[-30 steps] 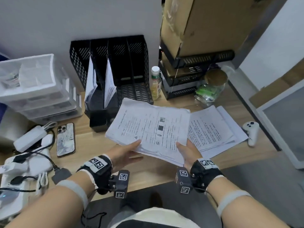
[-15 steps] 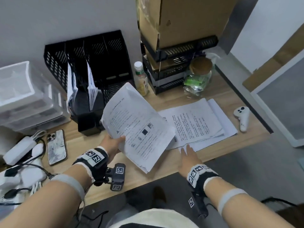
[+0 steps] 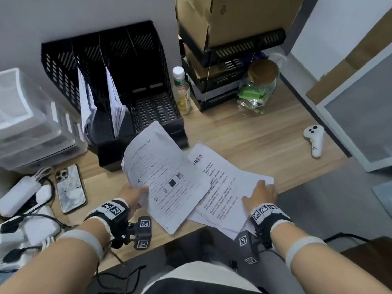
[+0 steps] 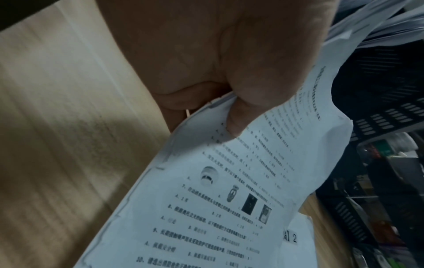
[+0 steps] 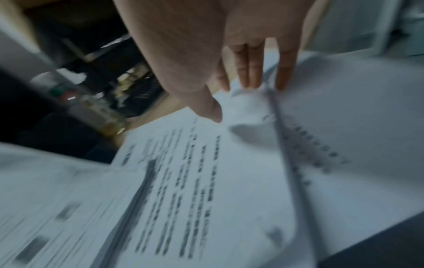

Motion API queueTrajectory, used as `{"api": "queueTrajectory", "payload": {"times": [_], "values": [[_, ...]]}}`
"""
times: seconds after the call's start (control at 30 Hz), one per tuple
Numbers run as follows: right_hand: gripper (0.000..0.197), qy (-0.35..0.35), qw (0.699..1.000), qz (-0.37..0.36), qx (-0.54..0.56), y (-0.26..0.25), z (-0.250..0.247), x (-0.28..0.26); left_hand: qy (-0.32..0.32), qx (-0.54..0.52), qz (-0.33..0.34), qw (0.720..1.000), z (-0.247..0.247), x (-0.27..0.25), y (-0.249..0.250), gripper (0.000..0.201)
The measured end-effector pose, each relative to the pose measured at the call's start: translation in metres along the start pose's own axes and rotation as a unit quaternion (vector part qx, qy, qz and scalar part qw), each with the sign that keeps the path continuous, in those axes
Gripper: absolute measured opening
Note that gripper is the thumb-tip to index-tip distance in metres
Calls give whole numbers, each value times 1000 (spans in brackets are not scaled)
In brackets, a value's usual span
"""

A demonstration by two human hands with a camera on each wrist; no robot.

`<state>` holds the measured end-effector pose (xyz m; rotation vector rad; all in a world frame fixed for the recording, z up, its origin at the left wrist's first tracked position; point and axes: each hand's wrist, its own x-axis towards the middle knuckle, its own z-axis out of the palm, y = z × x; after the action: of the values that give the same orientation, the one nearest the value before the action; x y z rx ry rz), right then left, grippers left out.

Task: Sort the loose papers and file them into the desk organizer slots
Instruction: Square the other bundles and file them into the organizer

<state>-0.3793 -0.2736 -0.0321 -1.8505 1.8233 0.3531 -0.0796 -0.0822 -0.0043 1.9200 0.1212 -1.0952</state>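
Papers [image 3: 167, 177] sit pinched in your left hand [image 3: 131, 196] mid-frame; your right hand [image 3: 259, 195] lies flat on the lower-right stack [image 3: 224, 187].

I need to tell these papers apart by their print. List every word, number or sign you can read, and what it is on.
"2": heading of the top sheet of the desk pile, after a character too blurred to read.
"7.", "8.", "9.", "10.": item numbers on the bundle that the left hand holds.
Warning triangle: same bundle.
Body text on both: too small or blurred to read.
Bottle label: unreadable.
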Motion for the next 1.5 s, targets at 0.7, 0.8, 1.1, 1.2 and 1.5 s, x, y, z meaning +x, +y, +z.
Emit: {"api": "queueTrajectory", "payload": {"times": [0.7,0.8,1.1,1.2,1.5], "values": [[20,-123,957,106,241,48,-23,-12,-62,90,1,994,28,42,-12,43],[24,35,954,69,291,50,-45,-5,-61,114,0,992,27,69,-12,43],[15,196,852,152,462,90,-118,-5,-97,80,16,992,50,27,44,12],[17,177,823,146,519,84,-113,-13,-128,54,19,990,58,20,46,16],[22,-197,882,80,422,-10,-20,-59,-160,-35,-54,985,66,8,11,33]]}}
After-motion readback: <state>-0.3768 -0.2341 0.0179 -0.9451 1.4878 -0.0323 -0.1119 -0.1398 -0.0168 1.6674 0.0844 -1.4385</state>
